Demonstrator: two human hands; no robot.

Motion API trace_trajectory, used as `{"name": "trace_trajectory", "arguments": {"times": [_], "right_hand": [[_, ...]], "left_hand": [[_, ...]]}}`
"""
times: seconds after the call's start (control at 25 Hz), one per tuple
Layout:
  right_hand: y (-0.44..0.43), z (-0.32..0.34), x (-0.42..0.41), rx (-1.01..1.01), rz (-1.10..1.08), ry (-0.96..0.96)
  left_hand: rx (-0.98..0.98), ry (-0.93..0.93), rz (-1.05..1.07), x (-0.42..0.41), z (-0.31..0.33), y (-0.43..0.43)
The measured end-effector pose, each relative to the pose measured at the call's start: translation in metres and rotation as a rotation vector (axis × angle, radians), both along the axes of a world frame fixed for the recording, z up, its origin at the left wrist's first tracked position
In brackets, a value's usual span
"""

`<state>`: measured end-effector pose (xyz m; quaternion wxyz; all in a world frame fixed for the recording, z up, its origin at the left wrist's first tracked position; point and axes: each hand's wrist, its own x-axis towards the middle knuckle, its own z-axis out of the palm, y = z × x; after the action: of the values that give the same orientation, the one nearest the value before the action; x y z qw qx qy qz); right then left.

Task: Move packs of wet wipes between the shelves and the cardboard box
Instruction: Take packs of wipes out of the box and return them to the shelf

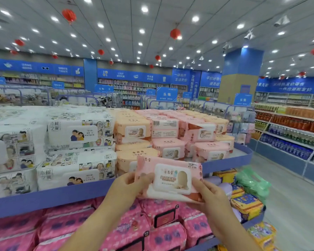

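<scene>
Both hands held one pink pack of wet wipes by its ends, the left hand and the right hand each curled round a side. Just past the hands, the shelf was full of more packs (pink, orange, white). No cardboard box showed, so I could not tell how much was left.

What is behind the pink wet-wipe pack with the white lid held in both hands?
Behind the pink wet-wipe pack: the blue shelf rim, stacked peach packs and stacked pink packs. It covers part of the rim and the lowest peach packs.
</scene>
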<state>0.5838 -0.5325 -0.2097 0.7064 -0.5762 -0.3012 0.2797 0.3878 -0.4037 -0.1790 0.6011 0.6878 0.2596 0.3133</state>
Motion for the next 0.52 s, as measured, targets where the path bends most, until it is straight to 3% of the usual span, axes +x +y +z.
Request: {"name": "trace_trajectory", "arguments": {"times": [0.2, 0.32, 0.4, 0.52], "right_hand": [[0.021, 0.037, 0.139, -0.032, 0.214, -0.323], [0.058, 0.058, 0.214, -0.080, 0.379, -0.488], [0.095, 0.073, 0.245, -0.081, 0.389, -0.563], [0.164, 0.095, 0.266, -0.042, 0.229, -0.679]], "left_hand": [[0.282, 0.248, 0.051, 0.105, 0.031, 0.039], [0.471, 0.307, 0.120, 0.161, 0.053, 0.070], [0.508, 0.303, 0.199, 0.183, 0.069, 0.094], [0.532, 0.302, 0.316, 0.207, 0.081, 0.133]]}}
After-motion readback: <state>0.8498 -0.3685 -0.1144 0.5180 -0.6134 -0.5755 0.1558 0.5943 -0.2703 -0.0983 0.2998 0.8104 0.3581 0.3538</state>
